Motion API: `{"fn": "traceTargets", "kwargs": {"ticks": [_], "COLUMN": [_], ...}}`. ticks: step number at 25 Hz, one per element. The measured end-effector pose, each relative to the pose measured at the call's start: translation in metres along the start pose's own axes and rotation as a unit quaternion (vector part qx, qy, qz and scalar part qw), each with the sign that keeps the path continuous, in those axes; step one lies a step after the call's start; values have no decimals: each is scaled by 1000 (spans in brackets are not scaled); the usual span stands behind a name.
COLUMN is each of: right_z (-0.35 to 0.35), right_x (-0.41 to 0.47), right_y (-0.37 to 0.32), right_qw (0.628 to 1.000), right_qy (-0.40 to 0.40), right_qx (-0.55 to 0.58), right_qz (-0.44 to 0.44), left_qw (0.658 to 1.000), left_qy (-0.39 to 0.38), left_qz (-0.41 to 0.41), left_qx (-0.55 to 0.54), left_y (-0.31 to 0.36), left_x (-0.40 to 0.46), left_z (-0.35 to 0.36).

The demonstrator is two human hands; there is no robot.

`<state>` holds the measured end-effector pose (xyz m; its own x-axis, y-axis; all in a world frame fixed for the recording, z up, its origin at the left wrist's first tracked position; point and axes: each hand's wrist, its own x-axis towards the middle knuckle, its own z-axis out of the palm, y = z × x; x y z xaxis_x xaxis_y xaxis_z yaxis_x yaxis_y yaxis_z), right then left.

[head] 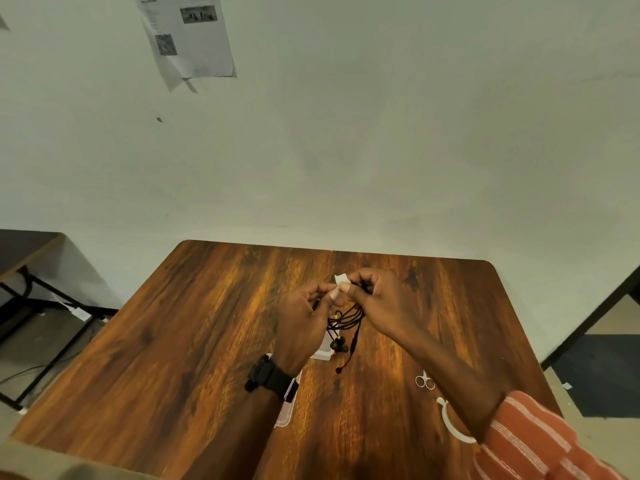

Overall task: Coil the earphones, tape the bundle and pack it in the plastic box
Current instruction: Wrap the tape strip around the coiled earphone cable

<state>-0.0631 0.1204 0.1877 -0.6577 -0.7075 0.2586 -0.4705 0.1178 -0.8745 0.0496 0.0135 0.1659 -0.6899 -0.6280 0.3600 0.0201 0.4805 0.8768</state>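
Both hands are raised above the middle of the wooden table (173, 341). My left hand (304, 317) and my right hand (374, 299) meet at the top of the coiled black earphones (346, 320), whose loops, earbuds and plug dangle below. A small white piece of tape (340, 281) is pinched between the fingertips of both hands at the bundle's top. The clear plastic box (323, 351) lies on the table under my left hand, mostly hidden. Its clear lid (289, 410) shows below my left wrist.
Small white-handled scissors (424, 380) lie on the table to the right. A white tape roll (450, 424) sits near them, partly under my right forearm. A wall with a hanging paper sheet (188, 36) stands behind the table. Another table (24, 251) stands at the left.
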Motion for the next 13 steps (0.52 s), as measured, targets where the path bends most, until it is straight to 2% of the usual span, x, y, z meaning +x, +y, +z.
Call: {"fn": "traceTargets", "kwargs": {"ticks": [3, 6, 9, 11, 13], "right_z": [2, 4, 15, 25, 34], "right_x": [11, 23, 32, 36, 37], "right_y": [1, 3, 2, 1, 1], "right_qw": [993, 977, 968, 960, 954], "right_qy": [20, 25, 38, 44, 45], "right_qx": [92, 165, 190, 214, 232], "right_qz": [74, 132, 160, 173, 183], "left_qw": [993, 945, 904, 885, 886], "left_qy": [14, -48, -143, -188, -202], "left_qz": [-64, -167, -267, -281, -278], "left_qx": [-98, -278, -303, -321, -310], "left_y": [-15, -51, -79, -87, -85], "left_x": [0, -11, -32, -46, -53], "left_z": [0, 9, 35, 55, 68]}}
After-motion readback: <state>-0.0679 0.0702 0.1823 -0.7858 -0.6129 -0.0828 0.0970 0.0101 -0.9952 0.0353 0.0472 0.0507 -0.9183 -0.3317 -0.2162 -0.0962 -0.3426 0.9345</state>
